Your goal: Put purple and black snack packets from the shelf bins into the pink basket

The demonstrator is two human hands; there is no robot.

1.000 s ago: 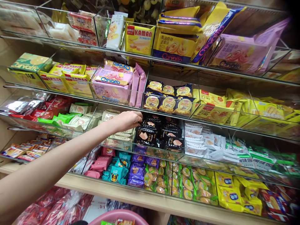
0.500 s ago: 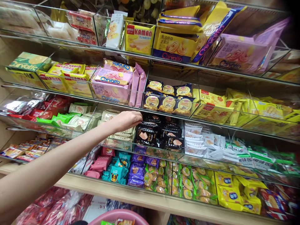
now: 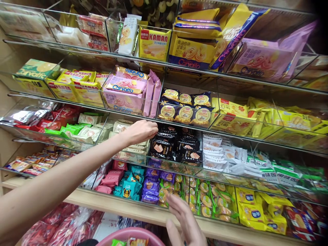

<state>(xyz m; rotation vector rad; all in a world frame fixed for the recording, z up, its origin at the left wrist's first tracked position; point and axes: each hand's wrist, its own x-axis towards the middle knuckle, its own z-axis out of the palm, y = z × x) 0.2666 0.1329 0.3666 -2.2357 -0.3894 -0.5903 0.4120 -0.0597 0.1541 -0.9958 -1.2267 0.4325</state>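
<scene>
My left hand [image 3: 141, 131] reaches up from the lower left into the third shelf row. Its fingers are pinched together on the top edge of a black snack packet [image 3: 161, 147] in a clear bin of several such packets. Cream packets [image 3: 129, 152] lie just under my wrist. My right hand [image 3: 185, 220] comes up at the bottom centre with its fingers spread and nothing in it. It is in front of the wooden shelf edge [image 3: 225, 232], just below the green-wrapped cookies [image 3: 205, 201].
Clear acrylic bins in tiered rows hold many snack packs: pink Carvatto boxes [image 3: 123, 94], yellow Kaman packs [image 3: 153, 42], purple packets [image 3: 151, 186], teal packets [image 3: 129, 186]. A pink basin [image 3: 128, 235] sits at the bottom below the shelf, with red bags [image 3: 58, 227] to its left.
My right hand has come into view at the bottom centre, open. My left hand stays at the black packets, shifted slightly up and right.
</scene>
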